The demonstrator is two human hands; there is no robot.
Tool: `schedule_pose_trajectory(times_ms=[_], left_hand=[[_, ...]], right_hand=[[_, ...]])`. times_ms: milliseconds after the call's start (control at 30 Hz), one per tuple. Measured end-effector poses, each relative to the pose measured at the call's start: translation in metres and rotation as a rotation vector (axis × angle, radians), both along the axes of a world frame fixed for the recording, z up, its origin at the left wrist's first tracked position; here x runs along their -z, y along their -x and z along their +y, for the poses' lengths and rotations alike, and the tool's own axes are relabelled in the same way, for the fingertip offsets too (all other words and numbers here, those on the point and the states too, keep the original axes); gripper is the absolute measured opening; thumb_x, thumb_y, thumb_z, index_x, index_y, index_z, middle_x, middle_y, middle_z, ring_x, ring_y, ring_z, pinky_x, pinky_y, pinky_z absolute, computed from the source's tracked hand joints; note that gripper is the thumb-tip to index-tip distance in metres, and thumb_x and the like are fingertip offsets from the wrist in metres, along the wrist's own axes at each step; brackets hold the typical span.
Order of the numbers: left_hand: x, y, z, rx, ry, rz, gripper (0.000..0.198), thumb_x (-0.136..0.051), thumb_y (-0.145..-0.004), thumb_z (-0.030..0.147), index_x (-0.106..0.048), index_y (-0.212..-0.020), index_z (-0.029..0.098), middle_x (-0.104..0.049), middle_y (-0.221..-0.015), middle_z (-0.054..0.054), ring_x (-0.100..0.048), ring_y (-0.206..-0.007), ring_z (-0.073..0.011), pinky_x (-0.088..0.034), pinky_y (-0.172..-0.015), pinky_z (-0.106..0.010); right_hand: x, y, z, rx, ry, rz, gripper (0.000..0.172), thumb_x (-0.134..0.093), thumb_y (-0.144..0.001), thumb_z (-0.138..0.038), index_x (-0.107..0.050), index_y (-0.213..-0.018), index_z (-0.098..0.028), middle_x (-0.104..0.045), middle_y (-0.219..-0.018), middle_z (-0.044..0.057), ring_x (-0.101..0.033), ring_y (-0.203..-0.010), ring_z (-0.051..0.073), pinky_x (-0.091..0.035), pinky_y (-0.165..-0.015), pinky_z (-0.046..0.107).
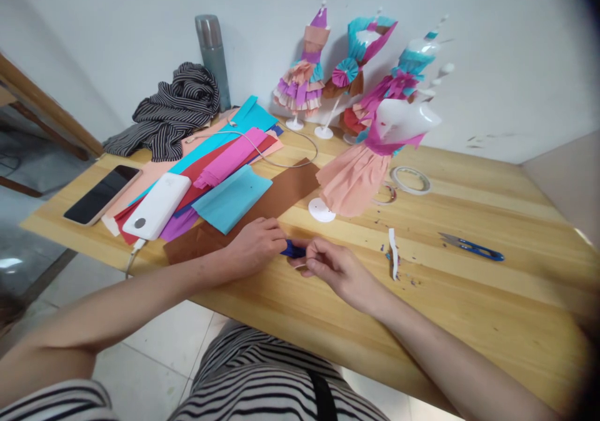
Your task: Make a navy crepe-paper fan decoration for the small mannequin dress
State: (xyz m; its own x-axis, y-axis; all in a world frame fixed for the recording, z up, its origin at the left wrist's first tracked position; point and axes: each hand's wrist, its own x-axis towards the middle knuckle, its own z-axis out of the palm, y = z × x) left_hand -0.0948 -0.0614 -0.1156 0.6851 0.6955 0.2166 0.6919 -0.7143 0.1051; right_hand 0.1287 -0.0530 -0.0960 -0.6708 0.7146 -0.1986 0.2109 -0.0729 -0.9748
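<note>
A small dark blue piece of folded crepe paper (294, 250) is pinched between my two hands, low over the table's front part. My left hand (257, 246) has its fingers closed on the paper's left end. From the other side, my right hand (338, 272) grips it between thumb and fingers. A thin pale edge shows by the right fingertips, too small to name. Just behind the hands stands a white mini mannequin (403, 121) dressed in a peach pleated skirt (349, 180) and a magenta top band. Brown crepe paper (285, 190) lies beyond my left hand.
Blue thread snips (471, 246), a white strip (392, 255) with scraps and tape rolls (411, 180) lie right. Left are coloured paper sheets (233, 199), a power bank (157, 207), a phone (103, 194), striped cloth (178, 112) and a flask (213, 59). Dressed mannequins (307, 74) stand behind.
</note>
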Motion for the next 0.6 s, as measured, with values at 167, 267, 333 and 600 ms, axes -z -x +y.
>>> schedule_pose_trajectory(times_ms=[167, 267, 333, 600], left_hand=[[-0.0010, -0.0009, -0.0013, 0.019, -0.040, 0.023, 0.017, -0.051, -0.089, 0.010, -0.065, -0.080, 0.015, -0.070, -0.084, -0.005, -0.055, -0.083, -0.0198, -0.039, -0.070, -0.034], [-0.0018, -0.0006, -0.0019, 0.045, -0.049, 0.042, 0.016, -0.051, -0.089, 0.010, -0.064, -0.081, 0.015, -0.070, -0.084, -0.006, -0.055, -0.084, -0.0205, -0.040, -0.072, -0.034], [-0.0018, -0.0002, -0.0025, 0.045, -0.042, 0.052, 0.016, -0.050, -0.089, 0.010, -0.065, -0.083, 0.015, -0.070, -0.086, -0.007, -0.056, -0.085, -0.0207, -0.040, -0.073, -0.034], [-0.0038, -0.0013, -0.0053, -0.038, 0.081, -0.075, 0.019, -0.051, -0.089, 0.012, -0.067, -0.080, 0.015, -0.073, -0.090, -0.007, -0.062, -0.083, -0.0196, -0.046, -0.072, -0.032]], right_hand=[[0.0022, -0.0004, -0.0012, 0.028, -0.064, -0.038, 0.031, -0.058, -0.089, -0.047, -0.044, -0.075, -0.022, -0.070, -0.102, 0.012, -0.071, -0.098, 0.026, -0.058, -0.080, 0.041], [0.0020, -0.0009, -0.0006, 0.035, -0.076, -0.071, 0.031, -0.062, -0.087, -0.045, -0.045, -0.073, -0.023, -0.070, -0.081, 0.007, -0.072, -0.095, 0.026, -0.058, -0.078, 0.040], [0.0012, -0.0006, 0.0002, 0.043, -0.051, -0.065, 0.031, -0.063, -0.085, -0.046, -0.046, -0.073, -0.023, -0.071, -0.086, 0.008, -0.072, -0.095, 0.026, -0.058, -0.080, 0.041], [0.0050, -0.0002, 0.0038, 0.058, -0.013, -0.036, 0.032, -0.066, -0.082, -0.046, -0.048, -0.071, -0.022, -0.071, -0.080, 0.006, -0.071, -0.097, 0.027, -0.057, -0.080, 0.039]])
